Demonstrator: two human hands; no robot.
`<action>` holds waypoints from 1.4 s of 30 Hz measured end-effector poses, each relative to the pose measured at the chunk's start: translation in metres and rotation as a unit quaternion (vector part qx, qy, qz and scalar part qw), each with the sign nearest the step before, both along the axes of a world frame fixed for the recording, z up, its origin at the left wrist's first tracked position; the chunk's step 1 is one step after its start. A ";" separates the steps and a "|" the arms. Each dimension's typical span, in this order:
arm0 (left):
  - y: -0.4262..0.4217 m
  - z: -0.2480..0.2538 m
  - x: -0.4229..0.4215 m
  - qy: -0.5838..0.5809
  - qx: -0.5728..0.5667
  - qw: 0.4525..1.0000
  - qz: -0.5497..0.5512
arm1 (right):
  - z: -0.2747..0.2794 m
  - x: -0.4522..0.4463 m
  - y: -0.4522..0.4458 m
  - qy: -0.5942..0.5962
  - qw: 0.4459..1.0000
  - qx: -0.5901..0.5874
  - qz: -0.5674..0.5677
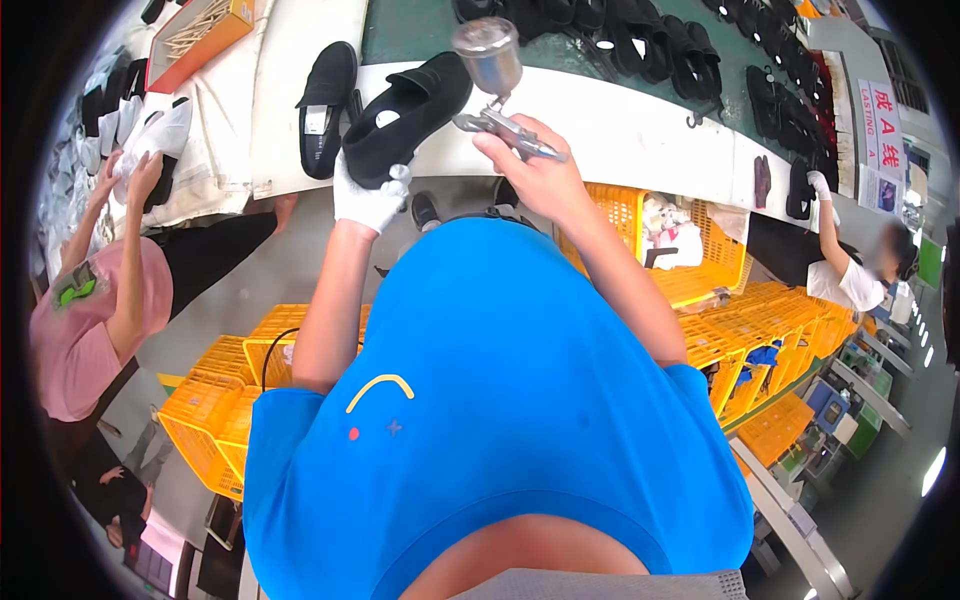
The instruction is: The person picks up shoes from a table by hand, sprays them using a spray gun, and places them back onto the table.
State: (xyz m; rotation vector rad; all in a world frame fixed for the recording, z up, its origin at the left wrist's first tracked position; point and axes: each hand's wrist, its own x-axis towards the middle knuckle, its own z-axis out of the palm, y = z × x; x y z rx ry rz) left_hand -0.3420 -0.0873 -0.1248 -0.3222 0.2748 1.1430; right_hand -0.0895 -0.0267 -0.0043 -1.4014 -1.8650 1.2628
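In a white glove, my left hand (370,198) grips a black loafer (405,118) by its heel end, tilted with its toe up and to the right. My bare right hand (535,170) is wrapped round a metal spray gun (512,132). A clouded round cup (488,58) sits on top of the gun, close to the loafer's toe. Left of the held loafer, another black shoe (325,110) lies on the white table edge (430,150), a white label inside it.
Several black shoes (640,45) stand on the green belt (410,35). An orange box of sticks (200,40) is at upper left. A co-worker in pink (110,300) handles white-wrapped items at left; another person (845,270) reaches to shoes at right. Yellow crates (740,350) stand behind me.
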 end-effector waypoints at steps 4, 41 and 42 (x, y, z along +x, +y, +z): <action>-0.023 0.032 -0.010 -0.017 -0.030 0.999 0.016 | 0.004 -0.039 -0.003 0.000 0.992 0.124 0.026; -0.053 0.051 -0.032 0.077 -0.004 0.997 0.023 | 0.012 -0.105 -0.037 0.005 0.974 0.204 0.100; -0.053 0.050 -0.032 0.090 -0.013 0.996 0.022 | 0.013 -0.105 -0.038 0.013 0.975 0.197 0.102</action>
